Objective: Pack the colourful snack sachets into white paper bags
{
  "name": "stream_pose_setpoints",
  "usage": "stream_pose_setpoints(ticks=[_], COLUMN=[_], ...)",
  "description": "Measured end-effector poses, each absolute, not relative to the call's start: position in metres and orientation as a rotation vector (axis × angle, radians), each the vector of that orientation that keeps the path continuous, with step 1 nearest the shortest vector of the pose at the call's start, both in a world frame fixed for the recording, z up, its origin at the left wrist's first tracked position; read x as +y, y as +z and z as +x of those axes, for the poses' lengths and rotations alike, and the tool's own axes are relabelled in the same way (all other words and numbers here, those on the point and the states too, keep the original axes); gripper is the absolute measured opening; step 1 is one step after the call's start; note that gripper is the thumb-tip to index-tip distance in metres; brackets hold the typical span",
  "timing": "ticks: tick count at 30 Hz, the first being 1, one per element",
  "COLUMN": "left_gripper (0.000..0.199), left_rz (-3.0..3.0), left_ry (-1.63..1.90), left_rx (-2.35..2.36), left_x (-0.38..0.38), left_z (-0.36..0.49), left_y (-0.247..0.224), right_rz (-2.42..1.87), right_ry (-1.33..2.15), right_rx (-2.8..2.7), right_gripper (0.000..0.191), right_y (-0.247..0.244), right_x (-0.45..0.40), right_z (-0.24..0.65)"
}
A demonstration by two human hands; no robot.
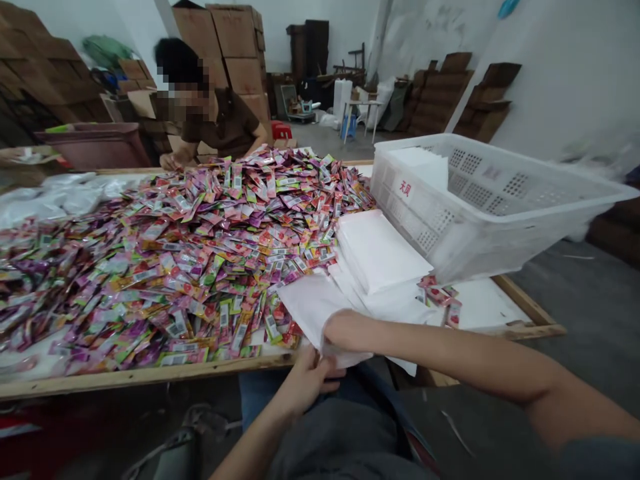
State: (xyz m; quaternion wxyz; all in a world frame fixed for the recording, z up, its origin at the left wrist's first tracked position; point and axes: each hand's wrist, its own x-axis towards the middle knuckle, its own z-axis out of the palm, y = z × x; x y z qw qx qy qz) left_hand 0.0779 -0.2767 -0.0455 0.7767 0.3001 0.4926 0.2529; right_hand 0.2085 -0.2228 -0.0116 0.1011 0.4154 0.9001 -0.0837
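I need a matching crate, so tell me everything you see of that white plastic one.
The white rectangular plastic crate has flared walls, a rim, patches of small holes and red characters on one side. It stands upright, open-topped, on the right end of the wood-edged table, with flat white sheets inside. Small colourful packets lie beside it; nobody is touching it.
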Motion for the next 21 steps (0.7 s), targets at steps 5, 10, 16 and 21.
stream_pose_setpoints(ticks=[5,10,16,21], left_gripper=[0.049,0.029,0.028,0.026], left_rz=[0.549,0.459,0.465,0.49], left_ry=[0.548,0.601,0.64,0.627], left_rx=[0.966,1.028,1.057,1.049], left_x=[-0.276,-0.279,-0.285,-0.284], left_z=[0.059,0.072,0.072,0.066], left_y=[-0.061,-0.074,-0.079,-0.079], right_rz=[1.089,1.401,1.363,1.323], right_ry=[-0.61,-0.855,-0.74,-0.723], right_rx=[3.006,2.904,2.984,3.045], right_gripper=[0.021,0.012,0.009,0.017], right_y=[-0.035,-0.059,-0.075,-0.058], right_x=[-0.26,-0.281,-0.292,-0.301], right_z=[0.233,0.239,0.233,0.233])
